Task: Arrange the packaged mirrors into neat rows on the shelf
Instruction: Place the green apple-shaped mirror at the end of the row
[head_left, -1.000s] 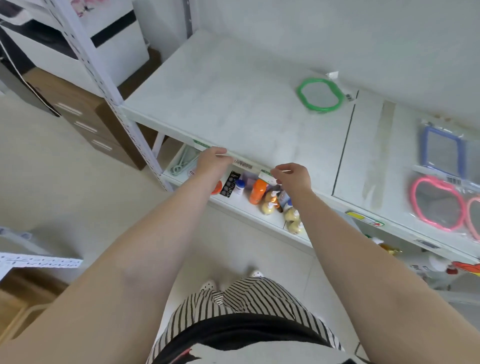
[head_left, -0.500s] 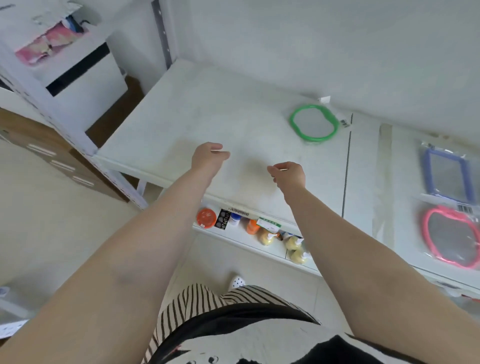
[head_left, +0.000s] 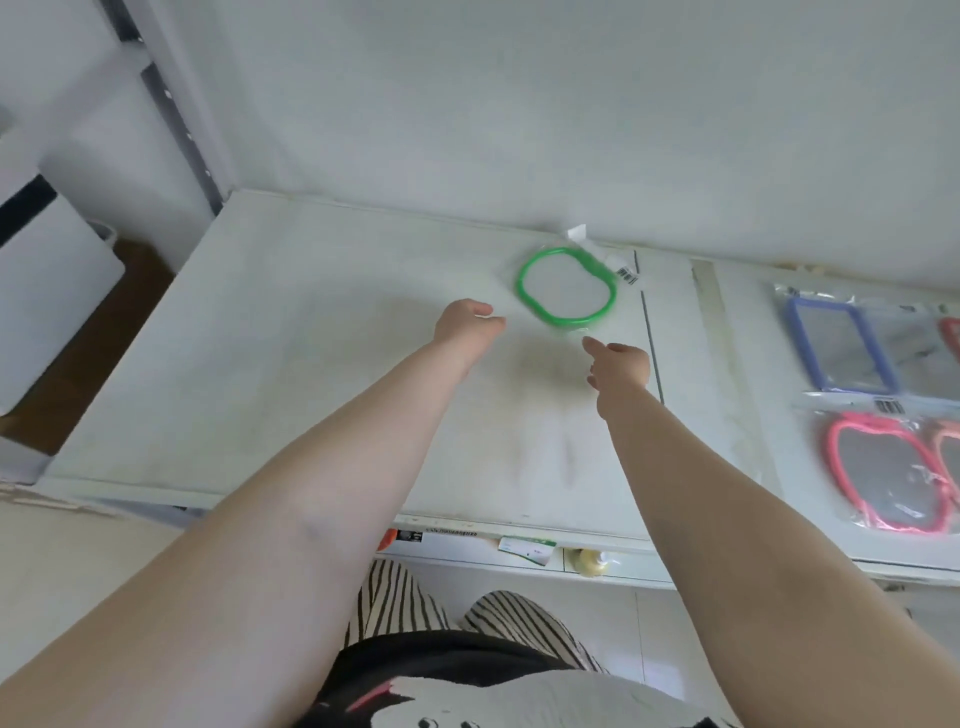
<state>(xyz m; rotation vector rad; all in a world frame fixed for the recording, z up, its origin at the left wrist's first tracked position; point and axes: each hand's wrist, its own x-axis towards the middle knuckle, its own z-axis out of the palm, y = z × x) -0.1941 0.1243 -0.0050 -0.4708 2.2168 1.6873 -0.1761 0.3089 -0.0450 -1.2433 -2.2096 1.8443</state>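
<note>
A green-framed mirror (head_left: 566, 288) in a clear packet lies flat near the back of the white shelf (head_left: 311, 395). My left hand (head_left: 465, 325) hovers just left of it, fingers loosely curled and holding nothing. My right hand (head_left: 618, 361) is below and right of it, one finger stretched to the packet's near edge; I cannot tell whether it touches. On the shelf's right panel lie a blue rectangular packaged mirror (head_left: 841, 343) and a pink one (head_left: 883, 470), with more pink or red frames cut off at the right edge.
A wall rises directly behind the shelf. A metal shelf upright (head_left: 171, 104) stands at the back left. Under the front edge, a lower shelf shows a small bottle (head_left: 592, 561) and price tags. A seam (head_left: 649, 332) divides the two shelf panels.
Both hands have moved from the shelf's front edge, forward across the shelf, to either side of the green mirror. The view has tilted up toward the wall.
</note>
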